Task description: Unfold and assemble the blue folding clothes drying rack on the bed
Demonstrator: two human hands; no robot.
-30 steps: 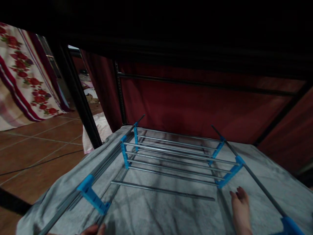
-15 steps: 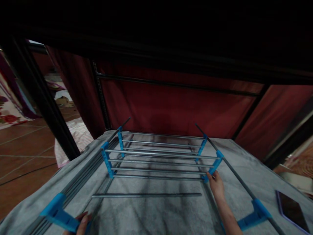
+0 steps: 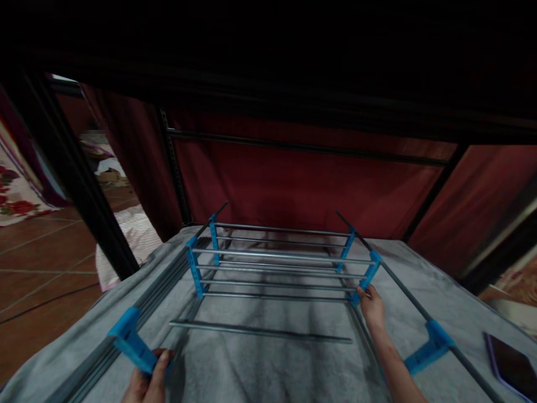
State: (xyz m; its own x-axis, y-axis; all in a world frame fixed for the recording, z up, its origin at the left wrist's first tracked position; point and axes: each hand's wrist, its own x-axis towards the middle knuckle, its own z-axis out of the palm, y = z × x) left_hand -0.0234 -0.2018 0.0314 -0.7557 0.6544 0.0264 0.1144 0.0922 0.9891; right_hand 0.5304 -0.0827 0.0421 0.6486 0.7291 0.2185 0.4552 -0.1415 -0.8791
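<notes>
A rack frame of grey metal rods (image 3: 277,284) joined by blue plastic brackets lies on the grey cloth. At the lower left, my left hand (image 3: 151,378) is closed on the lower end of a near blue bracket (image 3: 136,344). My right hand (image 3: 371,308) pinches the lower end of another blue bracket (image 3: 370,275) on the right side, where the crossbars end. A loose grey rod (image 3: 260,332) lies crosswise between my hands, touched by neither. One more blue bracket (image 3: 430,347) sits on the right side rail, near my right forearm.
Several loose rods (image 3: 161,291) lie along the left side of the frame. A phone (image 3: 509,364) rests on the grey cloth (image 3: 444,285) at the right. Black posts (image 3: 88,196) and red curtains (image 3: 293,184) surround the surface.
My left hand has moved up and slightly right with its bracket, and the left side of the frame has shifted right. The loose rod now slants. My right hand keeps its hold.
</notes>
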